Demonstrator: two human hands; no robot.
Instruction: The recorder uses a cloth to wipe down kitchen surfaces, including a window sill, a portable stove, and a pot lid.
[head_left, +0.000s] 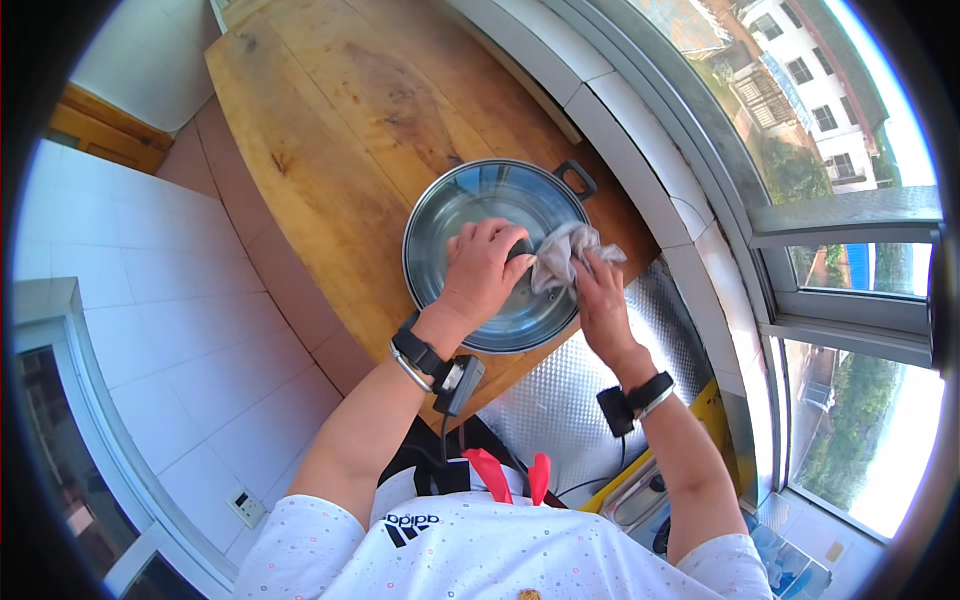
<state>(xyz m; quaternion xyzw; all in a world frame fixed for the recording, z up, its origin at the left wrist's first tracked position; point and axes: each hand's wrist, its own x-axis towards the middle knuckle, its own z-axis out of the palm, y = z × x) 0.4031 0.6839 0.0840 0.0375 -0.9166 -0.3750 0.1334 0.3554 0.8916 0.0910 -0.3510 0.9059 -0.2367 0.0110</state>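
Observation:
A round pot with a glass lid (487, 184) and a dark side handle stands near the corner of a wooden table (337, 150). My left hand (484, 266) is closed around the dark knob (520, 249) at the middle of the lid; most of the knob is hidden by my fingers. With my right hand (602, 296) I hold a crumpled grey-white cloth (564, 255) against the right part of the lid and its rim. The cloth lies close beside my left thumb.
A tiled window ledge (652, 172) runs along the right of the table. Below the table's near edge lies a silvery textured sheet (559, 397). At the lower right are a yellow edge (611, 484) and several containers. A white tiled wall (187, 322) stands to the left.

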